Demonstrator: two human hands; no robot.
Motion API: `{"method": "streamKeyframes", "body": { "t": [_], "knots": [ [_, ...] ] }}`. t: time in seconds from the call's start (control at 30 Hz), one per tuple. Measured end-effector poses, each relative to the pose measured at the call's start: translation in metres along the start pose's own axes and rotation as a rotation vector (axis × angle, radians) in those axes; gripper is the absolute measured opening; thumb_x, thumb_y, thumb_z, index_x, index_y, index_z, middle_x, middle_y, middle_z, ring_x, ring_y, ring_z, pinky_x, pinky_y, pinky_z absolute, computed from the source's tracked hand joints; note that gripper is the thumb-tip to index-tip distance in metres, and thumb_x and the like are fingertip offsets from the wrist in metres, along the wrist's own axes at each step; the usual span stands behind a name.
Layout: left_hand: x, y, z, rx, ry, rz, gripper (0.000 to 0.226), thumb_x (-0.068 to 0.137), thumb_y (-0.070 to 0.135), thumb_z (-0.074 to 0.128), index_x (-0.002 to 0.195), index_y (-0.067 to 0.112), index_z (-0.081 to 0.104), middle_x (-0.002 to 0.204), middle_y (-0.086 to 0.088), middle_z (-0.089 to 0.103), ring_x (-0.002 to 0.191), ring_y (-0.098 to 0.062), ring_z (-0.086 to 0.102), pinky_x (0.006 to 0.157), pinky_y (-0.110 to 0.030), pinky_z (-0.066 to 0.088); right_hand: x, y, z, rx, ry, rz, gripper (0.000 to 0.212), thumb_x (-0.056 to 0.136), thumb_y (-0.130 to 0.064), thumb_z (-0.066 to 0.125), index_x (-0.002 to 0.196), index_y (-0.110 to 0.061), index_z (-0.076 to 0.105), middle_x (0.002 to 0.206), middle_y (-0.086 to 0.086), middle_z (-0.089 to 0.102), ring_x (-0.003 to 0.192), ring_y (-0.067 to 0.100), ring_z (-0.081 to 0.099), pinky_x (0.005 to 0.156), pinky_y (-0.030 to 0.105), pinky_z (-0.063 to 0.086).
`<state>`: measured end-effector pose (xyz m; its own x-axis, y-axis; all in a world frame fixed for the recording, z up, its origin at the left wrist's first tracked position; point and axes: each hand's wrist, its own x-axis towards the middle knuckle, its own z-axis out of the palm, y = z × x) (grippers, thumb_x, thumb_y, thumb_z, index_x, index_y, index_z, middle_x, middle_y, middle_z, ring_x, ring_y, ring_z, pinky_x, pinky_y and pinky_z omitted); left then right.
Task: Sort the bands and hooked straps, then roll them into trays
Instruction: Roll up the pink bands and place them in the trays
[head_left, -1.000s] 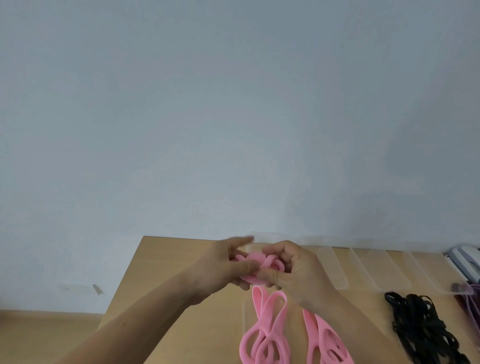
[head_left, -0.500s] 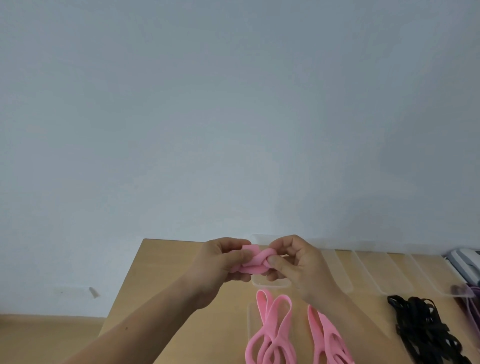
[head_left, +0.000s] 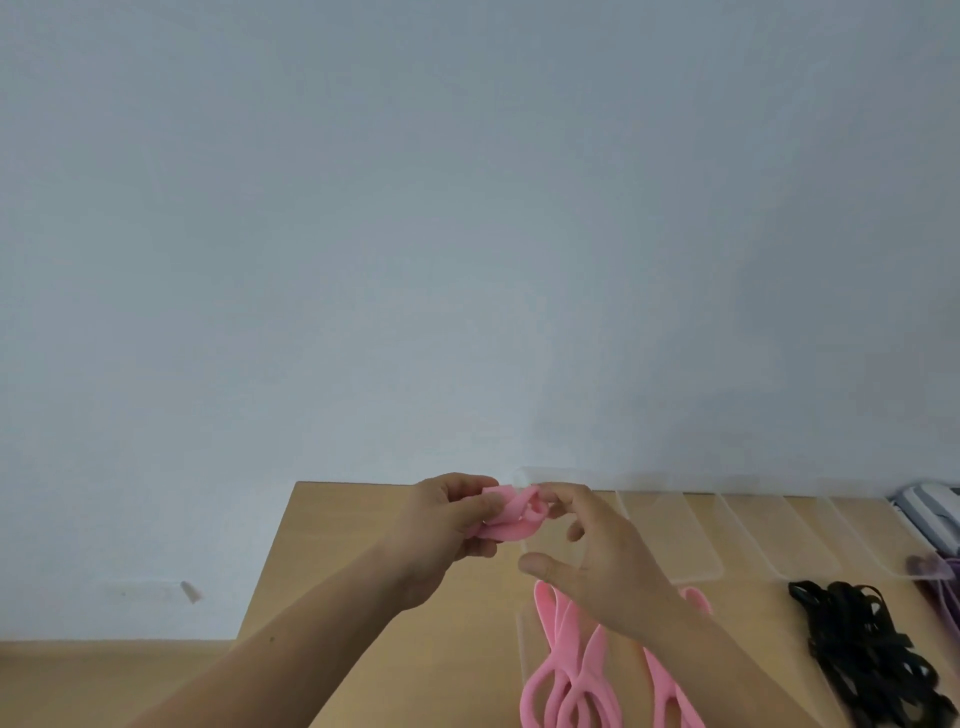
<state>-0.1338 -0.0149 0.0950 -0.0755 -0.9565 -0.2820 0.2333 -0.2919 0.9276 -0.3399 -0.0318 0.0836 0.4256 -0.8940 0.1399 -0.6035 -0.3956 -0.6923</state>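
Pink rolled band (head_left: 511, 517) sits low in the frame's centre, pinched in the left hand (head_left: 447, 525); the right hand (head_left: 592, 561) is spread loose, fingertips touching the roll. Below lie flat pink bands (head_left: 563, 680), clear trays (head_left: 670, 525) and black straps (head_left: 872, 654) on the table (head_left: 332, 540).

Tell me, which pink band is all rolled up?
The pink rubber band pinched in the left hand; the other pink bands lie flat and unrolled on the wooden table.

- We see a plain indoor room, perhaps a home or office: a bare pale wall (head_left: 467, 234).
- A light wooden table (head_left: 337, 545) carries clear plastic trays (head_left: 769, 535).
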Motion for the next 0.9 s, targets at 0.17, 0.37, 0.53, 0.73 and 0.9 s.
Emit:
{"method": "streamKeyframes", "body": {
  "t": [0.17, 0.37, 0.53, 0.73, 0.9],
  "knots": [
    [0.013, -0.014, 0.002, 0.125, -0.045, -0.051, 0.016, 0.093, 0.008, 0.064, 0.106, -0.001, 0.068, 0.089, -0.011, 0.071, 0.066, -0.018, 0.060, 0.061, -0.026, 0.051, -0.010, 0.011, 0.012, -0.173, 0.139, -0.081, 0.062, 0.073, -0.045, 0.078, 0.128, -0.034, 0.049, 0.123, -0.038, 0.044, 0.113, -0.011, 0.044, 0.087, 0.004, 0.033],
    [0.035, -0.042, 0.025, 0.196, -0.111, -0.152, 0.012, 0.094, 0.010, 0.061, 0.089, 0.008, 0.072, 0.083, -0.008, 0.072, 0.062, -0.014, 0.061, 0.060, -0.026, 0.052, -0.009, 0.040, 0.012, -0.385, 0.074, -0.263, 0.037, 0.075, -0.046, 0.063, 0.101, -0.020, 0.065, 0.094, -0.012, 0.065, 0.087, 0.006, 0.056, 0.070, 0.018, 0.050],
    [0.074, -0.060, 0.046, 0.233, -0.044, -0.287, 0.033, 0.093, 0.012, 0.060, 0.125, 0.005, 0.058, 0.111, -0.018, 0.068, 0.076, -0.020, 0.065, 0.064, -0.028, 0.053, 0.009, 0.081, 0.005, -0.380, 0.006, -0.227, 0.027, 0.064, -0.024, 0.083, 0.081, -0.016, 0.063, 0.080, -0.008, 0.064, 0.075, 0.014, 0.061, 0.059, 0.021, 0.051],
    [0.125, -0.074, 0.052, 0.489, 0.267, -0.206, 0.051, 0.092, 0.028, 0.060, 0.140, 0.014, 0.047, 0.126, -0.002, 0.057, 0.107, -0.018, 0.056, 0.084, -0.030, 0.047, 0.061, 0.136, -0.008, -0.381, -0.078, -0.137, 0.019, 0.071, -0.012, 0.076, 0.086, -0.008, 0.065, 0.083, 0.004, 0.065, 0.085, 0.026, 0.061, 0.063, 0.031, 0.046],
    [0.141, -0.092, 0.050, 0.757, 0.252, -0.302, 0.056, 0.092, 0.027, 0.057, 0.144, 0.014, 0.041, 0.123, -0.005, 0.057, 0.101, -0.018, 0.058, 0.079, -0.027, 0.046, 0.109, 0.170, 0.002, -0.545, -0.208, -0.157, 0.021, 0.086, -0.022, 0.060, 0.103, -0.010, 0.059, 0.100, 0.003, 0.064, 0.101, 0.024, 0.054, 0.075, 0.030, 0.040]
  ]
}}
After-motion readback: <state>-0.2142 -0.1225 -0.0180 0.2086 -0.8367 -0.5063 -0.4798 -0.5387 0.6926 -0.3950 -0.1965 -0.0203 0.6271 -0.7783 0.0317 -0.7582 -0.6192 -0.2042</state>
